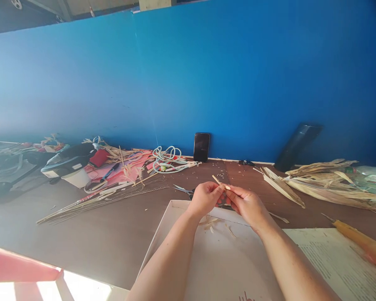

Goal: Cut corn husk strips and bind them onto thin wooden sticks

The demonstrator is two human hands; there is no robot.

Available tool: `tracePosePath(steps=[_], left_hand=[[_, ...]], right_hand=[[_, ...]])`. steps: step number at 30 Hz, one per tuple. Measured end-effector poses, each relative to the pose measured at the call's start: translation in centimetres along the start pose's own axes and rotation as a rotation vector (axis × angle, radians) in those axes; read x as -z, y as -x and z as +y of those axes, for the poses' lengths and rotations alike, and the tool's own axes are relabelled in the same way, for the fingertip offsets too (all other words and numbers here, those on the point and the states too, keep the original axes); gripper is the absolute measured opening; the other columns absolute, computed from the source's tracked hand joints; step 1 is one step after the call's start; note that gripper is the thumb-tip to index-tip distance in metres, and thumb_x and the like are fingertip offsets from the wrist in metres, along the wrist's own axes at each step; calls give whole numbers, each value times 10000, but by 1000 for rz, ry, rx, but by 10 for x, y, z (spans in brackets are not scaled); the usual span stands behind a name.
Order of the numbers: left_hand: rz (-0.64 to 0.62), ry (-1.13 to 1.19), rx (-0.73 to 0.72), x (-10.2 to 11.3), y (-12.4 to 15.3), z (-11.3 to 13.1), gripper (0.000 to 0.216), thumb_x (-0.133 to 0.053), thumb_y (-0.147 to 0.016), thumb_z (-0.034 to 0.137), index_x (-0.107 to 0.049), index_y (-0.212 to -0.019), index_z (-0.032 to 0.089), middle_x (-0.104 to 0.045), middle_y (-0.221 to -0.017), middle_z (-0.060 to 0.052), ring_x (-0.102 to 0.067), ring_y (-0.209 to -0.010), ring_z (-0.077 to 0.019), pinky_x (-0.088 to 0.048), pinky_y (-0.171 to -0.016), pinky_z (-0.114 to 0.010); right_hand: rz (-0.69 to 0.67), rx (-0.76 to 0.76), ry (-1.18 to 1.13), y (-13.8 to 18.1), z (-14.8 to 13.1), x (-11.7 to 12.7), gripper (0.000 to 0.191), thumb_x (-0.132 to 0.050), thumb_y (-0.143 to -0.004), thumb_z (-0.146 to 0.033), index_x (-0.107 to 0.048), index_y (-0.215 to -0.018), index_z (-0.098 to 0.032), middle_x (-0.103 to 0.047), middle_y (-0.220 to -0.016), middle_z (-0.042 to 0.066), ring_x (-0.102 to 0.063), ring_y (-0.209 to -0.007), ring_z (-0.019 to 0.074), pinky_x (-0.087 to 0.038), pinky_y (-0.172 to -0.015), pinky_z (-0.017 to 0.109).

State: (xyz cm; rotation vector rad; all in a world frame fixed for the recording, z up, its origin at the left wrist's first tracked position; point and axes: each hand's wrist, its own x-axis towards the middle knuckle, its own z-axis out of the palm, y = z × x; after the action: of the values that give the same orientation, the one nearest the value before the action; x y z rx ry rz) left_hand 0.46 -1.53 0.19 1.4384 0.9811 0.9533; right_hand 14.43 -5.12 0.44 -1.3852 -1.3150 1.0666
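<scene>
My left hand (207,195) and my right hand (242,202) meet above the far edge of a white box lid (225,267). Between their fingertips is a thin pale strip (217,180), like dried husk, with one end sticking up to the left. Both hands are closed in a pinch on it. Small husk scraps (211,225) lie in the lid below. A pair of scissors (183,190) rests just left of my left hand, its handles partly hidden behind it.
Dried corn husks (326,184) lie at right, near a dark cylinder (297,146) and a yellow-handled awl (360,238) on printed paper (326,259). A phone (201,147) leans on the blue wall (238,75). Coiled cord (169,159), thin wires (113,198) and a cap (70,161) lie left.
</scene>
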Motion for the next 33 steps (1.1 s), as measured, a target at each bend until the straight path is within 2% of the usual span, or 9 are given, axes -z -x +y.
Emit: tracePosePath(steps=[7,12,17,20,23,26,28,33], left_hand=[[58,24,18,-6,-3,-5,340,-507,-758,479,-542,-663,154,-555,-585,2,-459,-487,-80,-359,-455,-196],[138,-44,-130,-10,0,-5,286,-472,-796,396,-522,-646,159,-525,-585,17,-417,-523,-77,-323,-486,-196],[179,-66,-248,-12,5,1,230,-461,-803,307,-479,-626,161,-462,-570,32,-383,-539,-76,-299,-501,-193],[209,-61,-234,-13,6,3,236,-469,-801,321,-463,-625,164,-438,-562,39,-346,-498,-64,-277,-470,-190],[239,-51,-116,-12,3,0,219,-446,-813,346,-519,-706,170,-506,-608,23,-385,-479,-64,-294,-456,-191],[183,-30,-1,-10,-3,-6,237,-428,-819,366,-575,-844,182,-584,-715,-6,-463,-511,-78,-318,-450,-194],[139,-41,6,-9,-5,-9,305,-421,-821,436,-581,-871,180,-599,-729,-16,-477,-521,-87,-330,-451,-200],[78,-96,-47,-12,-4,-13,422,-388,-815,544,-559,-752,164,-581,-632,-13,-458,-526,-94,-319,-465,-207]], right_hand=[[25,36,67,-1,2,1,379,-552,-771,-496,-680,-1011,-233,-512,-591,-23,-379,-457,90,-276,-401,206],[63,67,105,-1,2,-3,402,-518,-799,-486,-654,-1092,-247,-521,-602,-19,-400,-465,97,-306,-410,213],[184,225,304,3,-1,-4,373,-483,-835,-430,-646,-1126,-261,-607,-662,13,-482,-537,127,-392,-510,245],[298,209,318,0,0,5,388,-504,-821,-428,-645,-1131,-243,-625,-660,21,-490,-534,131,-399,-517,253],[342,118,185,-4,2,14,425,-540,-786,-470,-651,-1115,-225,-613,-647,13,-449,-477,110,-380,-465,246],[277,74,34,-5,1,14,438,-573,-759,-490,-654,-1098,-224,-576,-646,-5,-429,-475,91,-371,-453,230],[200,47,19,-3,0,9,436,-573,-759,-495,-656,-1093,-227,-551,-631,-14,-407,-466,82,-350,-436,221],[91,26,44,0,1,0,405,-557,-770,-499,-669,-1049,-226,-530,-617,-19,-387,-458,78,-299,-408,207]])
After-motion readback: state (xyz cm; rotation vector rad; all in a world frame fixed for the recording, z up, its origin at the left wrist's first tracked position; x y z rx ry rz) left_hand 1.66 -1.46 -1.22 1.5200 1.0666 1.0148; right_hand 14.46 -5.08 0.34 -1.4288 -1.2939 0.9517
